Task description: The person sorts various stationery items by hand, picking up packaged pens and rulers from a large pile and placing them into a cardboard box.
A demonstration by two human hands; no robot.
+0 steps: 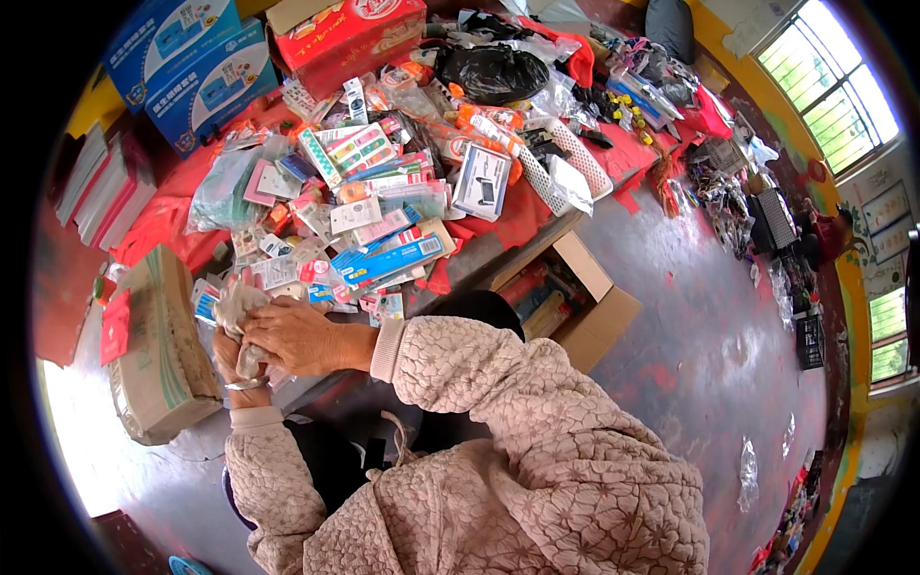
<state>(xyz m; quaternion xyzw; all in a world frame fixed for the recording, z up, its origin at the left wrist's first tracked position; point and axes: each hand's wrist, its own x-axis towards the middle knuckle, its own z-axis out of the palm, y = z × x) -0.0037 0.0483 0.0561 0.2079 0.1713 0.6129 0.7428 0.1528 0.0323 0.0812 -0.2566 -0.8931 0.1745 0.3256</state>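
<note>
Pale crumpled bundle (235, 305) is over at 9 o'clock in this view, held up just off the near edge of the heap. Biggest stuff first: the table with the torn red cover (158, 225) fills the 10-to-12 side, and the heap of small packets (369, 206) is spread all over it. Then you've got a taped brown carton (158, 350) out past the hands toward 9, plus an open carton (585, 331) at 3.

Hands next. The right hand (305, 335) comes in from about 3, fingers close together and curled over the bundle, which lies off toward 10 from the knuckles. The left hand (228, 356) comes up from 6, bundle at about 12 to 1 from it. Can't tell what those fingers are pinching, most of them are hidden. Neither hand is nearer tbh, both look to be on it. Bundle's long axis goes roughly 11 to 5, so crosswise to the right fingers.

Smallest: a bangle (247, 383) on the left wrist.
</note>
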